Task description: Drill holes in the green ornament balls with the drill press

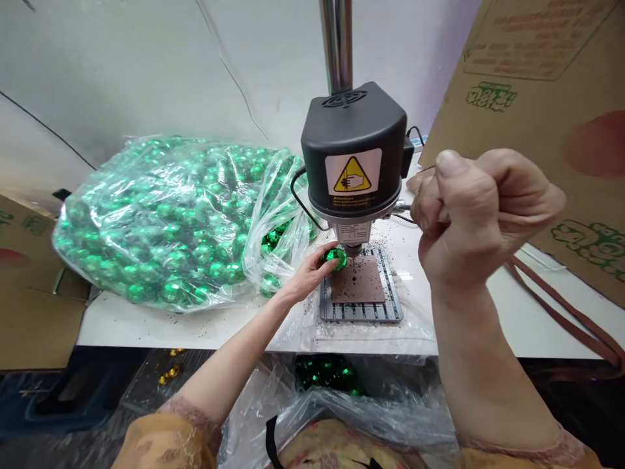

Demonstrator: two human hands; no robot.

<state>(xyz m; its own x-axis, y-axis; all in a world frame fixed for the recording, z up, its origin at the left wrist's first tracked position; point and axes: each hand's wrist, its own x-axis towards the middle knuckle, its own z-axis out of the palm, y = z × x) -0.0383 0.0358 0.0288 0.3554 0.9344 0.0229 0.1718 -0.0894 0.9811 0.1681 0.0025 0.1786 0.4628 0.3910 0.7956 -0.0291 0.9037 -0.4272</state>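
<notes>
My left hand pinches a shiny green faceted ball just left of the chuck of a black bench drill press. Below it lies a brown square board with a dark hole, resting on the slotted metal base. My right hand is raised at the right of the drill head, its fingers curled round the feed handle, which mostly hides behind the fist. Dark shavings are scattered about the base.
A large clear plastic bag full of green balls fills the table's left side. More green balls lie in plastic below the front edge. Cardboard boxes flank the table, and a brown strap lies at right. The steel column rises behind.
</notes>
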